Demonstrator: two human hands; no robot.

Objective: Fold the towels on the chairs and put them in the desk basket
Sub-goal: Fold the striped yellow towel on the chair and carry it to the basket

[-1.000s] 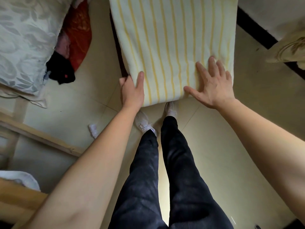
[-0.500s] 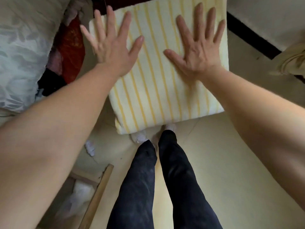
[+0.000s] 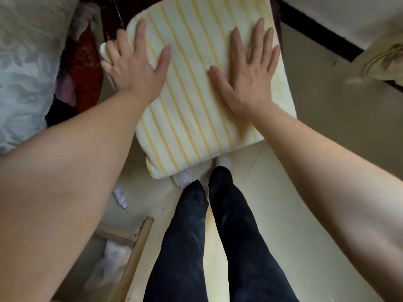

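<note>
- Lower left: open light-wood frame (image 3: 135, 253) with a crumpled white plastic bag (image 3: 111, 260) inside; box or shelf, cannot tell.
- Folded cream terry towel with thin yellow stripes (image 3: 196, 110) flat on a dark surface (image 3: 109, 9), mostly hidden; near edge of the towel overhanging, just above the feet.
- Left hand (image 3: 135, 68) palm-down on the towel's far left part; grip wide, fingers straight and spread, outer fingers past the towel's left edge; holding nothing.
- Right hand (image 3: 248, 77) palm-down on the towel's right half; grip wide, fingers spread, pressed flat; holding nothing.
- Below the towel: legs in dark trousers (image 3: 218, 236), white footwear (image 3: 183, 178), pale tiled floor (image 3: 327, 131).
- Small white scrap (image 3: 121, 196) on the floor near the left foot.
- Left side: grey-white leaf-patterned bedding (image 3: 26, 73), red cloth (image 3: 87, 68) beside it.
- Far right: beige fabric bundle (image 3: 383, 62); black skirting strip (image 3: 316, 27) under a white wall.
</note>
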